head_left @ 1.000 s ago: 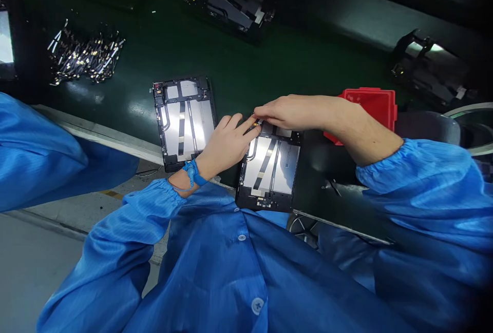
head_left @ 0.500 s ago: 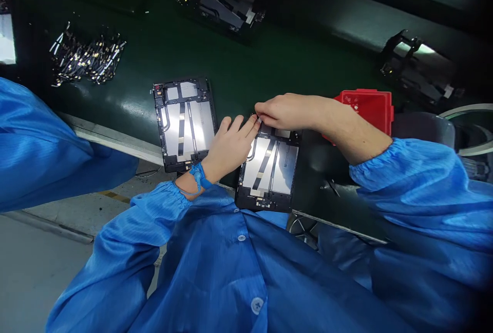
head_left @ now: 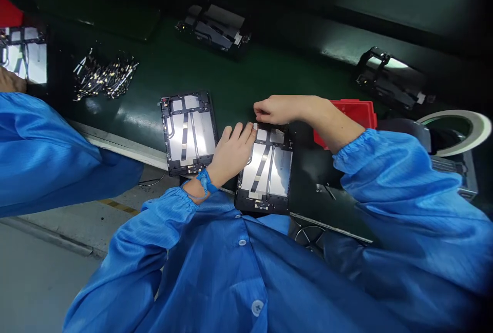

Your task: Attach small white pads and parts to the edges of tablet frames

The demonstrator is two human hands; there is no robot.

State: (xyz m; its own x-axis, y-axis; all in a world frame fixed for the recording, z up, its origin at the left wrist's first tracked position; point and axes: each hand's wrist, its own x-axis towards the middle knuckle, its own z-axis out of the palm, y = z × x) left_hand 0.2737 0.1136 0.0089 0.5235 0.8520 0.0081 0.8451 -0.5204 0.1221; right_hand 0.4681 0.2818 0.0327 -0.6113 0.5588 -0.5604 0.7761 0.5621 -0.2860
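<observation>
Tablet (head_left: 275, 169) overhangs bench (head_left: 246, 76), room beyond | left fingers (head_left: 239, 139) extended | right fingers (head_left: 264, 109) curled | grips unclear

I had the left hand (head_left: 233, 154) touching the coverless tablet (head_left: 279, 169) at its eleven o'clock corner, the right hand (head_left: 278, 109) curled near its twelve o'clock edge; a second tablet (head_left: 204, 133) lay toward ten, a red tray (head_left: 362, 110) at two.

Left fingers (head_left: 245, 132) extend forward, slightly parted, while the right fingers (head_left: 262, 109) curl inward.
</observation>
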